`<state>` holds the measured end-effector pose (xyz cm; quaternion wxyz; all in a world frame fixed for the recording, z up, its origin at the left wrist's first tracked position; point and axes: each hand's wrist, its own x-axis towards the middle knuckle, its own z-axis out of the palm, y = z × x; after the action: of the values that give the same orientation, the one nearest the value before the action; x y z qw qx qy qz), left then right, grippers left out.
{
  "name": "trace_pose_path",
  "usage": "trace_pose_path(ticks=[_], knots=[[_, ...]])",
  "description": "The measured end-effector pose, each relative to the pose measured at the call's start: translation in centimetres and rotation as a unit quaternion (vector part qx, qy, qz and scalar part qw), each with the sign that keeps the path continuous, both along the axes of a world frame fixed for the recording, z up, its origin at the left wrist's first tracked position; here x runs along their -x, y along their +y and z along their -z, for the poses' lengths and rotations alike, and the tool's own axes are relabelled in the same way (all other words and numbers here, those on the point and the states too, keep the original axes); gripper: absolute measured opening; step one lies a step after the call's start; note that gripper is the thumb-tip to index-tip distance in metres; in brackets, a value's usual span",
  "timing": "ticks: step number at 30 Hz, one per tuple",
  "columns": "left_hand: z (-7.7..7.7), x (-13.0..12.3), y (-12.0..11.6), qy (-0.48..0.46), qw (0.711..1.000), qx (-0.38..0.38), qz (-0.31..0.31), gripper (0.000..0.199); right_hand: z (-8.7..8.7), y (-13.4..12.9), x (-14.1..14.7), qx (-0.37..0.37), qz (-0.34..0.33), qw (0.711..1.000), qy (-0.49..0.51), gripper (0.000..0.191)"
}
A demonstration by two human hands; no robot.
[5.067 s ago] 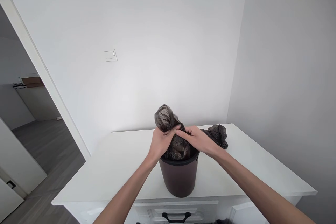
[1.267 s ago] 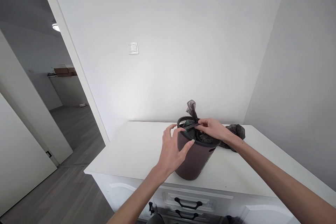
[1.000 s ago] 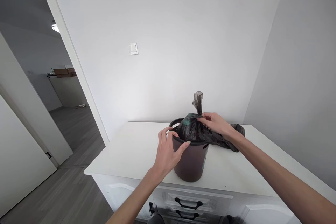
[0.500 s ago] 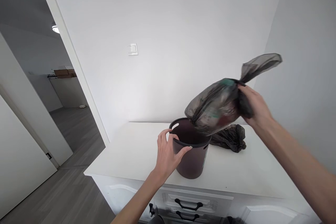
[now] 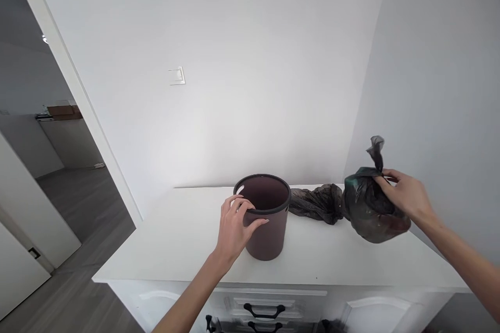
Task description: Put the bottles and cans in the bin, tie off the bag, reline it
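A dark purple bin (image 5: 267, 237) with a black rim stands upright on the white cabinet top (image 5: 175, 239). My left hand (image 5: 234, 223) grips its rim at the near left, fingers over the edge and thumb outside. On the right, my right hand (image 5: 406, 195) pinches the knotted neck of a filled, see-through black bag (image 5: 371, 218), held at the right part of the cabinet top. Whether the bag's bottom touches the surface I cannot tell. A crumpled black bag (image 5: 320, 204) lies between the bin and the filled bag.
Behind the cabinet is a white wall with a light switch (image 5: 177, 76). A side wall rises at the right. Black handles (image 5: 264, 311) stick out from the drawer fronts below. An open doorway at the left shows another room with cardboard boxes (image 5: 64, 112).
My right hand has carried the filled bag from above the bin down to the right. My left hand stays on the rim. The camera view has shifted to the right.
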<state>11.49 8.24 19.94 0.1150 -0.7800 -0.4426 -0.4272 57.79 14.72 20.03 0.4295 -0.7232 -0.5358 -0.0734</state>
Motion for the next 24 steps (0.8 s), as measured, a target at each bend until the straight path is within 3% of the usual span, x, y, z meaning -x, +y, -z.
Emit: trace_pose_path(ticks=[5, 10, 14, 19, 24], knots=[[-0.3, -0.1, 0.5, 0.004, 1.000, -0.002, -0.022, 0.027, 5.1, 0.4, -1.6, 0.015, -0.014, 0.990, -0.139, 0.033], [-0.3, -0.3, 1.1, -0.012, 0.999, 0.013, -0.031, 0.026, 9.0, 0.0, 1.3, 0.017, -0.079, 0.970, -0.229, 0.026], [-0.4, -0.1, 1.5, -0.024, 0.999, 0.023, -0.037, 0.025, 10.8, 0.1, 4.2, 0.052, -0.132, 0.962, -0.235, 0.028], [-0.8, 1.0, 1.8, -0.047, 0.997, 0.032, -0.053, 0.025, 12.9, 0.4, 5.3, 0.108, -0.148, 0.946, -0.267, 0.034], [-0.6, 1.8, 1.7, -0.074, 0.993, 0.043, -0.077, 0.027, 13.5, 0.1, 7.0, 0.073, -0.160, 0.936, -0.304, 0.038]])
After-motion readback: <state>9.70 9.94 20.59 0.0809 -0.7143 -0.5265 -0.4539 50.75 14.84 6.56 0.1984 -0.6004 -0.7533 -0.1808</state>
